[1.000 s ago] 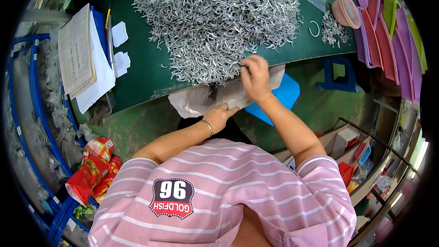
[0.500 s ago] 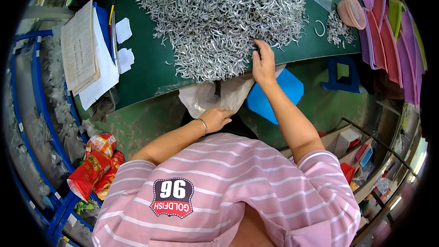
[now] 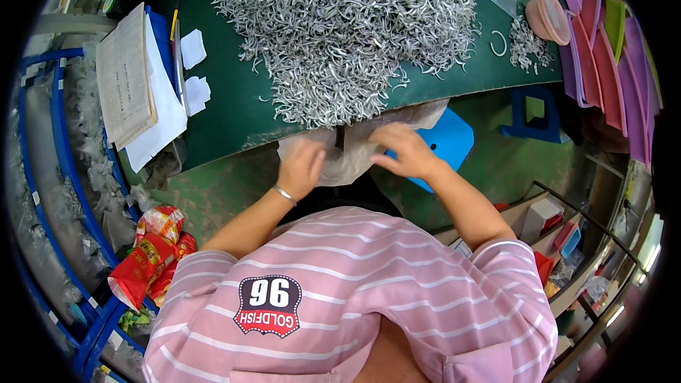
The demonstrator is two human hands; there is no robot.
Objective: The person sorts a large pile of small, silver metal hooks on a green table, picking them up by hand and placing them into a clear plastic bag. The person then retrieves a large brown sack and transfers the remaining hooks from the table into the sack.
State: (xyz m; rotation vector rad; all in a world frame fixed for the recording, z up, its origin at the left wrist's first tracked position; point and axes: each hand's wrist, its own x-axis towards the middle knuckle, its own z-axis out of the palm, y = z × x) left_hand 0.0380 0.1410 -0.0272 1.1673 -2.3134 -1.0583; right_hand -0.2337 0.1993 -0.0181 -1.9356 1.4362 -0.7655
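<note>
Head view: I log the left hand [image 3: 303,167], slightly blurred, and right hand [image 3: 404,150] at whitish film [image 3: 345,169] below the green table [image 3: 220,120]; silvery curved pieces [image 3: 347,28] lie heaped on top.

Bright light, L hand [image 3: 301,167] sl. blurry, strong fisheye bend nr edges.

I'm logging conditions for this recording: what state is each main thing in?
Left hand: fingers bent, blurred; grip unclear.
Right hand: open, thumb apart from fingers.
Silver curved pieces: loose, heaped on the green table.
Whitish plastic: crumpled, below the table's edge.
Printed papers: stacked.
Coloured plastic trays: overlapping.
Red packets: creased, bunched together.
</note>
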